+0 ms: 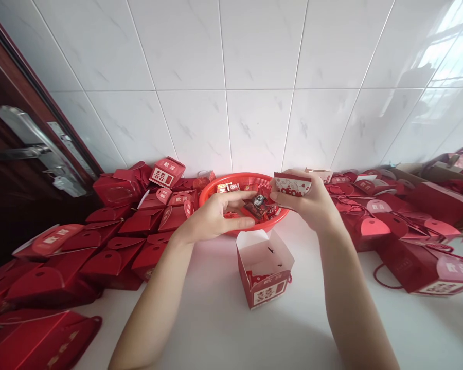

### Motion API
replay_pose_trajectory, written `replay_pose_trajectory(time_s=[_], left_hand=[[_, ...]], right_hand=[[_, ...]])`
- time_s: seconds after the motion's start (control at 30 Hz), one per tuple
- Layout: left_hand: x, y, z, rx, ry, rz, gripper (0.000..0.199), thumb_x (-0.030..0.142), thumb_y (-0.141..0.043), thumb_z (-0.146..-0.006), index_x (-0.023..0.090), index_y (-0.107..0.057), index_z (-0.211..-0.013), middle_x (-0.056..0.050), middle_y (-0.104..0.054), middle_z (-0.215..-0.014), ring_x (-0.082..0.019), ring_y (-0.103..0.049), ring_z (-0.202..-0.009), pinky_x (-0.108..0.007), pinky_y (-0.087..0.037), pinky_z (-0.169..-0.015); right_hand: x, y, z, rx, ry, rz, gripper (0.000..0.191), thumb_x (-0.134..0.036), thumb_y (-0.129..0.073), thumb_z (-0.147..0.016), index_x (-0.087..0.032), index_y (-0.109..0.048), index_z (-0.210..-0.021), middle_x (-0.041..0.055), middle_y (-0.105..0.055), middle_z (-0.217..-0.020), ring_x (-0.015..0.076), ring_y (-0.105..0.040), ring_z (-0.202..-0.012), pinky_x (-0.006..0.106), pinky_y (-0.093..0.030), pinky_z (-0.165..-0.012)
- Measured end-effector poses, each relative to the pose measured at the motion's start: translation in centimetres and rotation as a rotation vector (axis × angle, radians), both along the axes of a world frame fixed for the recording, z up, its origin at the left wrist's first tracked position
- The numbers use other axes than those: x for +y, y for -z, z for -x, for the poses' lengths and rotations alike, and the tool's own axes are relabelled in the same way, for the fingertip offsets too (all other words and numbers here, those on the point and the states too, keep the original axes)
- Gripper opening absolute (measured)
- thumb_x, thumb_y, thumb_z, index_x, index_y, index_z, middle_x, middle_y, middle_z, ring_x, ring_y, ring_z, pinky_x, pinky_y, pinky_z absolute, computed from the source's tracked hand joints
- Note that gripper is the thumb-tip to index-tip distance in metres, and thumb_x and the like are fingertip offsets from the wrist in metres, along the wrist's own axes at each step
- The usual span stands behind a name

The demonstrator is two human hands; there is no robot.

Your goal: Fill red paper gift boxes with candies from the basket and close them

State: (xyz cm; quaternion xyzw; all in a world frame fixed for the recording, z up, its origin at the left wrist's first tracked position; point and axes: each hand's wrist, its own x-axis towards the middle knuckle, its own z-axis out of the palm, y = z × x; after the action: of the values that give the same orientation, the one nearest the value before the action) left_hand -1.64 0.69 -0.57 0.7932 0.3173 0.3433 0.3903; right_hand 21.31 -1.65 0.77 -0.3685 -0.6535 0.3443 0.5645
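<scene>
A red plastic basket (212,194) holds several wrapped sweets and stands against the tiled wall. Over its left part is my left hand (216,216), fingers apart, with nothing gripped in it. My right hand (306,200) holds a red and white packet (292,184) above the basket's right side, between thumb and fingers. In front of the basket an open red box (268,288) stands upright on the white table, its flaps raised. Some red items lie at the bottom inside it.
Many closed red boxes (116,257) crowd the left side of the white table (212,329). More red boxes with cords (428,264) fill the right side. A brown door with a metal handle (34,139) is at the far left.
</scene>
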Motion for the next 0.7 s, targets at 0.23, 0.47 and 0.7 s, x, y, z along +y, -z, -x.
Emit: replay_pose_trajectory(time_s=[0.23, 0.47, 0.7], left_hand=[[-0.1, -0.9, 1.3, 0.453, 0.049, -0.112, 0.035, 0.044, -0.064, -0.091, 0.024, -0.074, -0.117, -0.006, -0.073, -0.124, -0.025, -0.068, -0.112, -0.035, -0.055, -0.095], [-0.2, -0.5, 0.3, 0.392, 0.065, -0.107, 0.03, 0.038, -0.062, -0.092, 0.023, -0.074, -0.115, -0.005, -0.075, -0.118, -0.025, -0.069, -0.108, -0.035, -0.055, -0.089], [-0.7, -0.2, -1.6, 0.213, 0.048, -0.063, 0.029, 0.047, -0.069, -0.087, 0.02, -0.078, -0.087, -0.003, -0.077, -0.085, -0.023, -0.07, -0.082, -0.033, -0.054, -0.075]], right_hand=[[-0.8, -0.4, -0.5, -0.609, -0.244, 0.058, 0.015, -0.018, -0.07, -0.078, -0.023, -0.073, -0.092, 0.0009, -0.074, -0.088, 0.0194, -0.069, -0.08, 0.032, -0.056, -0.071], [-0.4, 0.2, 1.0, -0.315, -0.182, 0.15, 0.015, -0.032, -0.071, -0.084, -0.022, -0.068, -0.093, 0.0037, -0.074, -0.092, 0.0193, -0.071, -0.074, 0.032, -0.058, -0.065], [0.0, 0.4, 2.6, 0.18, -0.035, 0.264, 0.009, -0.031, -0.068, -0.084, -0.022, -0.067, -0.082, 0.0019, -0.073, -0.078, 0.0177, -0.07, -0.069, 0.029, -0.057, -0.06]])
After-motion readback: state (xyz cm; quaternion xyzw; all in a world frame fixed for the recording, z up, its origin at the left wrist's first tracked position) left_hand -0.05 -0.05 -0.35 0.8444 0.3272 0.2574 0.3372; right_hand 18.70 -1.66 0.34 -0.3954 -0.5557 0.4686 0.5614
